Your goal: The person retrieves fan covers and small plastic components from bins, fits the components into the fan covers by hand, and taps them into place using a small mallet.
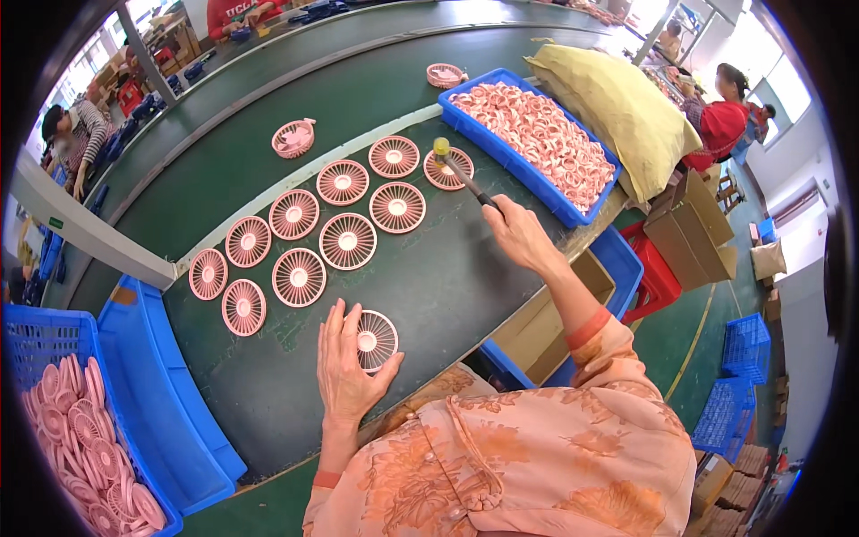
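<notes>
My right hand [519, 231] is closed round the black grip of a small hammer [462, 174] with a yellowish head. The hammer head is over a round pink fan grille [446, 170] at the far right of the laid-out grilles. Near the worktable's front edge, my left hand [347, 362] holds another fan grille [377, 341] flat on the dark table, its fingers along the left rim and its thumb at the lower right. Beyond that hand, several more grilles [348, 241] lie in rough rows, with pale round centres.
A blue tray [510, 161] heaped with small pink rings stands at the right, beside a yellow sack [617, 112]. At left are a blue crate [54, 327] of pink grilles and a blue bin [161, 385]. Past the table's edge, a green conveyor [224, 152] carries pink baskets [293, 140].
</notes>
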Demonstrator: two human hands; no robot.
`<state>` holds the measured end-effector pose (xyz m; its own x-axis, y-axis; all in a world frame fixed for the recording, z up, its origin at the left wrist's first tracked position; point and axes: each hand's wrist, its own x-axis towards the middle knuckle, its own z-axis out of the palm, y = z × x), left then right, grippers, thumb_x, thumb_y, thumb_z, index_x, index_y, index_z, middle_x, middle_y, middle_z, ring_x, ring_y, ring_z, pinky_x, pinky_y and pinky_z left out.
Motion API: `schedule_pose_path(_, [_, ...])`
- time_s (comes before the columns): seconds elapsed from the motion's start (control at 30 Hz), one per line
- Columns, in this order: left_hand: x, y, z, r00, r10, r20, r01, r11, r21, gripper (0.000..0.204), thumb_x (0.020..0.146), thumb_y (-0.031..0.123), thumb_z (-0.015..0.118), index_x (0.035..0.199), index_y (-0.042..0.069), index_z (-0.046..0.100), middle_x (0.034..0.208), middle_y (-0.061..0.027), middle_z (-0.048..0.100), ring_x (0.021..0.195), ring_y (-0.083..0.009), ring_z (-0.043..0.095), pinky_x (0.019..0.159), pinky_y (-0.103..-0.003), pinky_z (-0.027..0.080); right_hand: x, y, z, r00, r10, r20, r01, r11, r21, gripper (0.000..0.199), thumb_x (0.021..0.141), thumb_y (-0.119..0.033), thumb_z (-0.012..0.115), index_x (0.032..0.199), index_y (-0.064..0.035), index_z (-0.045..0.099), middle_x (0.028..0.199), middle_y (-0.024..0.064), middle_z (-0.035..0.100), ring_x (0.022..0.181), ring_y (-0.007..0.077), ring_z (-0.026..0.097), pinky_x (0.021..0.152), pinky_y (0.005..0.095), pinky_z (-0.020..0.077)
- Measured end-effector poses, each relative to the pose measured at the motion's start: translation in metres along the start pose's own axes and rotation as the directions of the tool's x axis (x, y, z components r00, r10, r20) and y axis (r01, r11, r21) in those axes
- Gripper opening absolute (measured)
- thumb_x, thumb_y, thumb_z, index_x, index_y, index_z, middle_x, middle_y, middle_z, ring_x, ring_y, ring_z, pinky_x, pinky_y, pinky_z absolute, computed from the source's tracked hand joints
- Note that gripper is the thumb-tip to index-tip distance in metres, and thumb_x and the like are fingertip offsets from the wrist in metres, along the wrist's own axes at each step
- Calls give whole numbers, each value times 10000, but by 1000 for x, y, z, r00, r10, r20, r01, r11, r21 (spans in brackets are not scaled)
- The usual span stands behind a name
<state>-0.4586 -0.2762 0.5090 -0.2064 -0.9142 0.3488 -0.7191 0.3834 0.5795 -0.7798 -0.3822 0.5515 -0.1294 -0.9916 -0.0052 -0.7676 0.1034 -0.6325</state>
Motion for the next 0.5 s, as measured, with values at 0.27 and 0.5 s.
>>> schedule_pose_path(0.27, [-4, -2, -1, 999, -14, 33, 14, 1000, 7, 895, 695, 348, 871, 1451, 77, 477, 1515, -205, 434, 1385, -385, 442, 1159, -526, 348, 37, -41, 32, 981, -151, -122, 156, 987, 37, 321, 1032, -290, 468, 1217, -52, 579, 882, 285, 656, 891, 503, 638, 772, 540, 479])
schedule_pose_path(0.5, [-4, -5, 0, 999, -36, 15, 36, 999, -24, 875, 695, 334, 870, 1437, 71, 488, 1505, -211, 443, 1374, -381, 456, 1156, -516, 355, 64, -37, 36, 980, -201, 8, 201, 979, -26, 324, 1025, -282, 445, 1183, -36, 586, 985, 304, 653, 965, 523, 608, 811, 575, 475])
